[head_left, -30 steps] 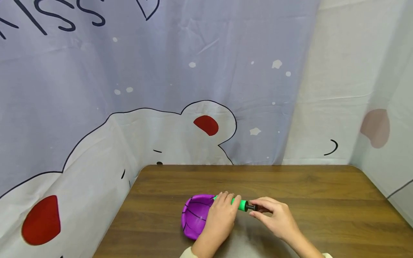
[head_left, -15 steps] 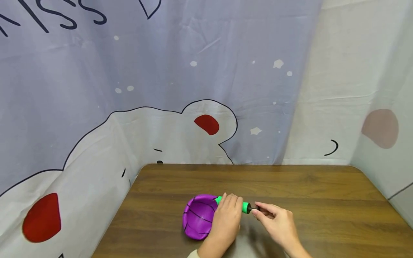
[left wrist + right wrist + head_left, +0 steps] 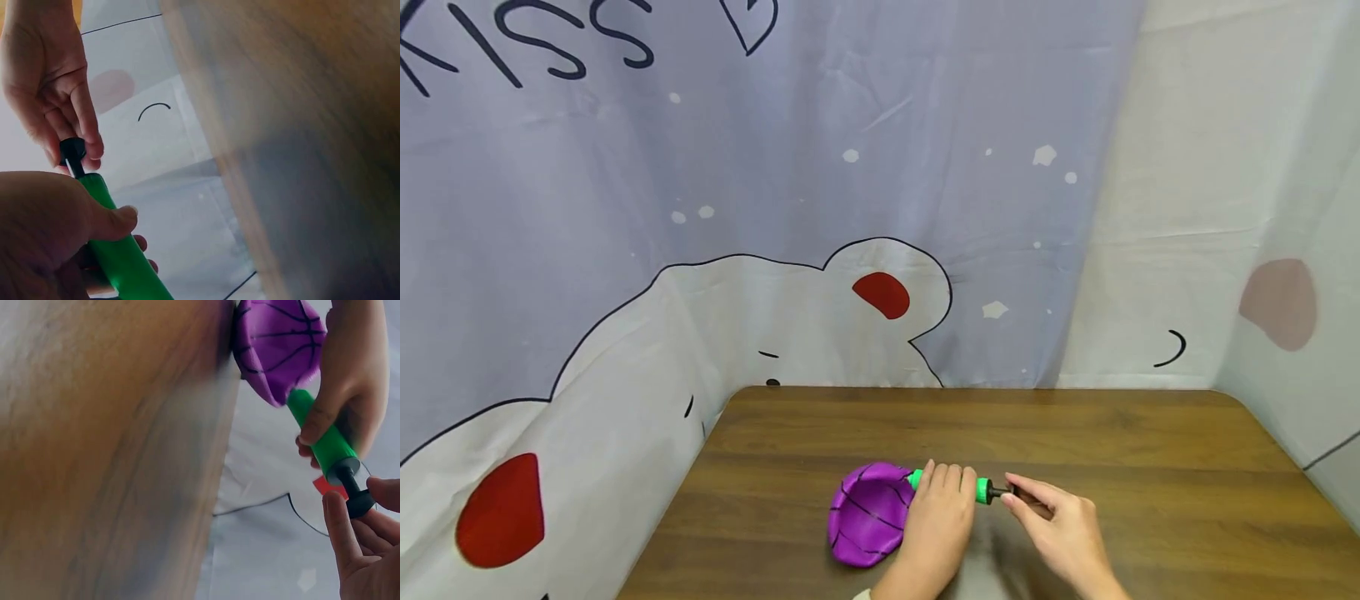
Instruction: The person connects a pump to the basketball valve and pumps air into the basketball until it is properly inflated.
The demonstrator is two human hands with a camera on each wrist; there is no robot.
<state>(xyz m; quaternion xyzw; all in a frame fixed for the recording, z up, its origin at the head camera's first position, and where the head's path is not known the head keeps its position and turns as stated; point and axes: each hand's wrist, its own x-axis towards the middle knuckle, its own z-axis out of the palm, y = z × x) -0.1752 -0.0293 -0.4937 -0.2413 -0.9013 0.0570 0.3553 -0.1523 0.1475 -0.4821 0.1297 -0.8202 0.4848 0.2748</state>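
A purple ball with black lines [image 3: 868,521], caved in like a bowl, sits on the table, and the tip of a green hand pump [image 3: 982,491] meets its rim. My left hand [image 3: 938,521] grips the pump's barrel; in the left wrist view its thumb [image 3: 115,222] lies along the green tube [image 3: 128,269]. With the fingertips of my right hand [image 3: 1060,525] I pinch the black plunger handle [image 3: 360,504], and a short length of the black rod shows between handle and barrel. Whether a needle joins pump and ball is hidden.
The wooden table [image 3: 1150,458] spreads around the hands, its far edge against a printed curtain [image 3: 775,167] with a white bear drawing. More pale curtain [image 3: 1292,208] hangs at the right side.
The ball, the pump and both hands have shifted slightly to the right and nearer. Both holds are unchanged. The plunger rod shows a little at each moment, and the ball's rim has changed shape slightly.
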